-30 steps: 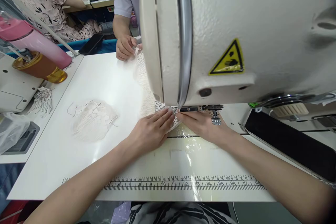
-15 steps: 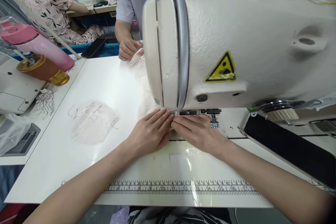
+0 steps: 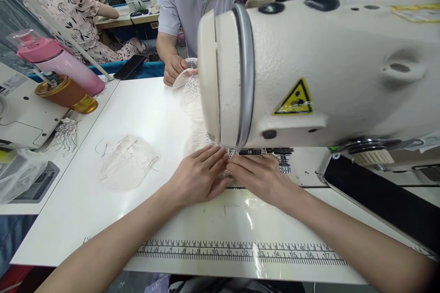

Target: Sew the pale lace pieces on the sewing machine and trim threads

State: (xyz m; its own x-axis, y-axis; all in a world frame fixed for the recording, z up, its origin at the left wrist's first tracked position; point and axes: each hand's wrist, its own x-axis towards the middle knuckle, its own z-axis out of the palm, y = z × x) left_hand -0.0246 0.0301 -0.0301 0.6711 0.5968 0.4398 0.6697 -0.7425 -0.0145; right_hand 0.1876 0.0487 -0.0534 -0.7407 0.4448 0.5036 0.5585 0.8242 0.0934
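My left hand (image 3: pixel 197 176) and my right hand (image 3: pixel 259 176) meet under the head of a white sewing machine (image 3: pixel 295 73), close to its presser foot (image 3: pixel 250 151). A piece of cream lace fabric (image 3: pixel 197 126) runs back from my hands along the left of the machine head. Fingers of both hands are drawn together and bear on its near edge, some of which shows between them. My right thumb and the needle are hidden. A second lace piece (image 3: pixel 127 162) with loose dark threads lies flat on the white table (image 3: pixel 154 219), left of my left hand.
A co-worker's hand (image 3: pixel 174 69) touches the far end of the lace. A dark phone (image 3: pixel 381 201) lies at the right, and another phone (image 3: pixel 129 67) at the back left. A pink bottle (image 3: pixel 65 64) and an amber cup (image 3: pixel 67 94) stand left. A printed ruler (image 3: pixel 220 252) runs along the front edge.
The whole view has shifted slightly, so things appear a little lower and further right. Both hands remain at the presser foot with the lace.
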